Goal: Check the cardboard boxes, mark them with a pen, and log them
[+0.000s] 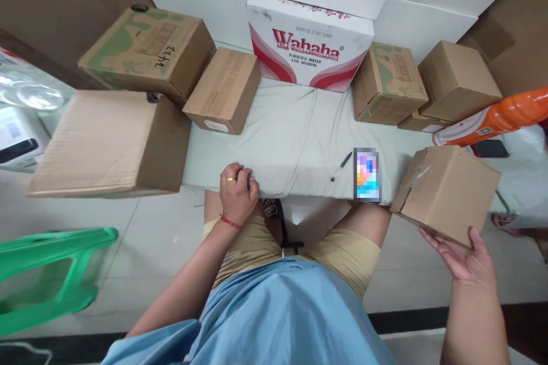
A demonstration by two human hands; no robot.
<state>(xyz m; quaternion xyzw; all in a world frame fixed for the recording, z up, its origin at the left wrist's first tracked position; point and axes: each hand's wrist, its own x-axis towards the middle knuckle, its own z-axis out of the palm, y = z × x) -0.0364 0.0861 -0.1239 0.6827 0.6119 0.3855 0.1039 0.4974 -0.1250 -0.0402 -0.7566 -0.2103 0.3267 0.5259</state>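
My left hand, with a gold ring and a red string bracelet, rests curled on the front edge of the cloth-covered table; its fingers are bent in and nothing shows in them. At the right, my right hand holds a brown cardboard box from below at its near edge, thumb at the side. That box is tilted at the table's right front corner. A phone with a blurred screen lies left of the box, and a black pen lies beside the phone.
Large cartons and a smaller box stand at the left. A Wahaha carton is at the back. Further boxes and an orange bottle are at the right. A green stool stands on the floor.
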